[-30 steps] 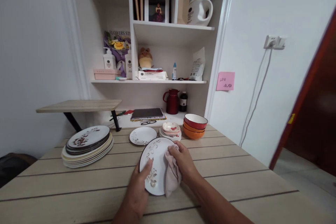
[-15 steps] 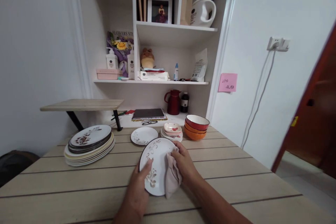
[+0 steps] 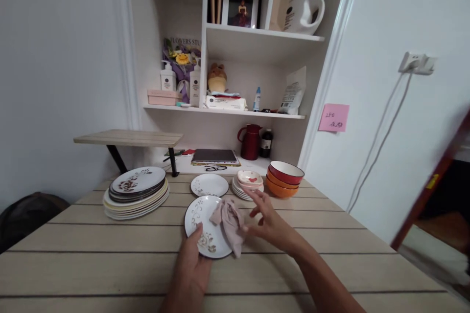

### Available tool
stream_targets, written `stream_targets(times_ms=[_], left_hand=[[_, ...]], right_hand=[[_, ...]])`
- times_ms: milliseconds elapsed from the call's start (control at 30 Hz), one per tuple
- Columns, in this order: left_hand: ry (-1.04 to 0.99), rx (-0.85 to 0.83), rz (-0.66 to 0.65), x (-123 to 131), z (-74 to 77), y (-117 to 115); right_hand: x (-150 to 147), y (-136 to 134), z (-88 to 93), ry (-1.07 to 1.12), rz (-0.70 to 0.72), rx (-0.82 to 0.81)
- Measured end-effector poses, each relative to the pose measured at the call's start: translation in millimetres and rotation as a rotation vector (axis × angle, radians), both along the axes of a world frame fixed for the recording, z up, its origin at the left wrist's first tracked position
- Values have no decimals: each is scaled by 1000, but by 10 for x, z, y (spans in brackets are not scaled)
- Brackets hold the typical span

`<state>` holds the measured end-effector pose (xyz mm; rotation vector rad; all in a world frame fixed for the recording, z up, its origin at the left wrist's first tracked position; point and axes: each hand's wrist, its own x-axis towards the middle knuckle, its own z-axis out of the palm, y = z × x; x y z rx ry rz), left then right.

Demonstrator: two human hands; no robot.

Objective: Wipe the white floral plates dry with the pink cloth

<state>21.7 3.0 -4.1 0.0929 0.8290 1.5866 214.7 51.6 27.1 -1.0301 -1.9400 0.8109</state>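
My left hand (image 3: 193,261) grips a white plate (image 3: 200,217) with a dark rim and brown floral print, its thumb over the near left edge. A crumpled pinkish cloth (image 3: 231,222) lies over the plate's right side and hangs past its rim. My right hand (image 3: 270,220) is just right of the cloth, fingers spread apart; its thumb side is at the cloth's edge, and I cannot tell whether it touches. Beyond the held plate, a similar plate (image 3: 209,185) lies flat on the table.
A tall stack of plates (image 3: 137,181) stands at left, by a small raised wooden shelf (image 3: 128,137). Small dishes (image 3: 249,178) are piled at centre right, beside stacked red and orange bowls (image 3: 284,178). Behind are a laptop (image 3: 215,155), glasses (image 3: 216,168) and a red jug (image 3: 250,142).
My right hand has let go of the cloth and opened, moving slightly right. The cloth now rests spread on the plate, which tilts flatter. The view has turned a little left.
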Motion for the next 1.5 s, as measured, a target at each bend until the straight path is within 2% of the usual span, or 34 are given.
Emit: stream_targets(times_ms=[67,167,267,400,500,667,767,867,967,1067,1167,1233,1367,1500], left_hand=[[-17,29,-32,10,-6,-5],[-20,51,-100,59,-12,-16],[-16,76,-112,103,-16,-22],[-8,168,-169,116,-20,-26],[-4,214,-271,136,-25,-31],[-20,260,-442,217,-23,-34],[-19,275,-492,223,-42,-10],[-38,306,-488,191,-97,35],[-53,356,-468,152,-163,70],[-33,381,-424,110,-194,82],[-10,378,-428,69,-176,79],[-9,347,-491,57,-150,72],[-9,306,-582,91,-125,55],[-31,349,-611,141,-157,61]], right_hand=[[-89,-37,-46,-78,65,-23],[-245,-50,-170,-188,-6,30],[-339,-65,-271,-269,-59,65],[-430,-135,-305,-236,48,131],[-494,-142,-288,-209,52,229],[-391,11,-208,-233,-79,383],[-246,83,-151,-351,-200,323],[-161,72,-107,-500,-270,219],[-149,-24,-59,-634,-234,178],[-176,-172,-10,-709,-51,180],[-254,-298,-9,-665,133,188],[-340,-335,-39,-553,162,190],[-491,-267,-93,-344,28,245],[-452,-105,-62,-358,-152,300]])
